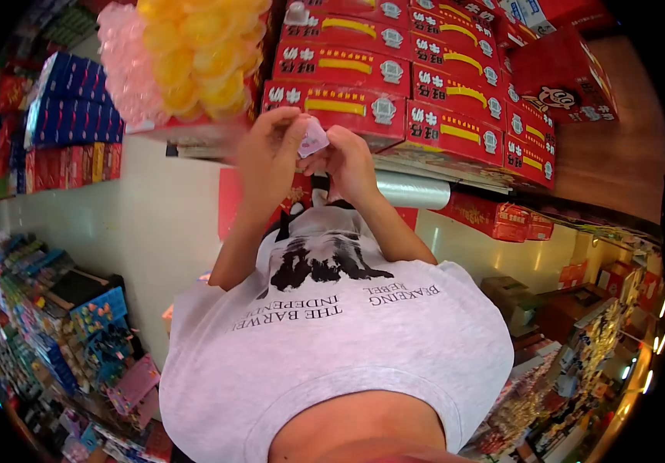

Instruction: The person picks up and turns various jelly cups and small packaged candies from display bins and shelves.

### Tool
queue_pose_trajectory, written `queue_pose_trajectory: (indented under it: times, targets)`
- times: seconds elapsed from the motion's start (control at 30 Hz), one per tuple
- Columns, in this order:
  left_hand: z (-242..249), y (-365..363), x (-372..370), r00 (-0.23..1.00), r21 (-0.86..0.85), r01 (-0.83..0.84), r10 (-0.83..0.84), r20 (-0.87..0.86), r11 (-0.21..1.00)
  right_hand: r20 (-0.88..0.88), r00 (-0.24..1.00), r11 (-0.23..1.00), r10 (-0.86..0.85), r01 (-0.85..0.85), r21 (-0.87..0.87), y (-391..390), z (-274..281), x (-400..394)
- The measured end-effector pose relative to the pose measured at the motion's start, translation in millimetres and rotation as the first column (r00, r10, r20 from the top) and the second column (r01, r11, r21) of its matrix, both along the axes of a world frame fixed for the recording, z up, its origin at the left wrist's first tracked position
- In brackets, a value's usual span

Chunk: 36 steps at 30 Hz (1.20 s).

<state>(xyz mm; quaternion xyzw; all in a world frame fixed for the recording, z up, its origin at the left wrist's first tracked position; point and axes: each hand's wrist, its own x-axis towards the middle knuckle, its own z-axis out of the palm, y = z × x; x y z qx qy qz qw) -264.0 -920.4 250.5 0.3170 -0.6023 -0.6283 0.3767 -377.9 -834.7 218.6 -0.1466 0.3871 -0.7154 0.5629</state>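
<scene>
In front of my chest, my left hand (pixel 272 147) and my right hand (pixel 351 160) meet around a small pale pink piece with faint print (pixel 313 139). It looks like a folded wrapper or little packet; its exact kind does not show. The left fingers are bent and pinch its left side, with slight blur on that hand. From the right, my right thumb and fingers press on it. Just beyond both hands stand stacked red milk cartons (pixel 332 104) with yellow handles. A small whitish cup-like thing (pixel 296 14) rests on the cartons farther back.
Bags of yellow round pieces (pixel 201 58) and pink ones (pixel 131 65) stand at the upper left. A silvery roll (pixel 413 190) lies below the cartons' edge. Blue boxes (pixel 74 100) are stacked left, and crowded shelf goods (pixel 47 309) fill the lower left.
</scene>
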Motion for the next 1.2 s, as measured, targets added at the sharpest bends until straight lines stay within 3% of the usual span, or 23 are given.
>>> queue_pose_trajectory:
  times: [0.07,0.13,0.17,0.2,0.27,0.33,0.4,0.43,0.47,0.53,0.6,0.67,0.87,0.93,1.2]
  targets:
    - [2,-5,-19,1.000,-0.026,0.013,-0.013,0.010,1.000,-0.039,0.996,0.996,-0.082,0.083,0.025,-10,-5,-19]
    - [-2,-12,-36,0.977,-0.214,0.025,0.022,0.214,0.977,-0.377,0.922,0.994,-0.092,0.109,0.026,-17,-17,-37]
    - [-10,-19,-44,0.974,-0.380,0.029,0.059,0.218,0.924,-0.417,0.905,0.993,-0.090,0.116,0.037,-23,-27,-48]
    - [-10,-23,-52,0.970,-0.383,0.046,0.050,0.237,0.923,-0.398,0.912,0.991,-0.101,0.126,0.036,-28,-25,-56]
    - [-10,-31,-66,0.944,-0.572,0.038,0.158,0.289,0.819,-0.579,0.808,0.985,-0.105,0.166,0.053,-41,-14,-72]
    - [-19,-39,-77,0.930,-0.569,0.023,0.191,0.313,0.822,-0.623,0.771,0.980,-0.130,0.196,0.039,-63,-21,-86]
    - [-26,-46,-88,0.912,-0.500,-0.104,0.283,0.298,0.860,-0.850,0.449,0.954,-0.276,0.235,-0.186,-87,-19,-100]
    - [-25,-49,-94,0.896,-0.448,-0.133,0.300,0.326,0.884,-0.877,0.372,0.949,-0.302,0.201,-0.242,-104,-25,-108]
    - [-32,-56,-100,0.895,-0.450,-0.132,0.301,0.329,0.883,-0.876,0.376,0.949,-0.303,0.201,-0.242,-120,-29,-114]
    - [-52,-73,-114,0.920,-0.375,-0.276,0.356,0.164,0.885,-0.918,0.202,0.939,-0.340,0.120,-0.321,-146,-33,-123]
    - [-57,-87,-123,0.914,-0.390,-0.279,0.367,0.172,0.878,-0.936,0.192,0.954,-0.297,0.093,-0.284,-162,-36,-127]
    - [-57,-100,-126,0.870,-0.441,-0.222,0.381,0.314,0.870,-0.979,0.097,0.980,-0.178,0.105,-0.168,-172,-39,-126]
    - [-74,-111,-130,0.809,-0.537,-0.180,0.435,0.396,0.824,-0.974,-0.014,0.969,-0.225,0.098,-0.225,-179,-58,-124]
    - [-76,-108,-131,0.826,-0.616,-0.137,0.432,0.362,0.776,-0.978,-0.004,0.972,-0.211,0.102,-0.210,-179,-57,-124]
    - [-79,-111,-133,0.820,-0.596,-0.131,0.424,0.384,0.792,-0.985,0.029,0.980,-0.168,0.112,-0.164,-180,-58,-124]
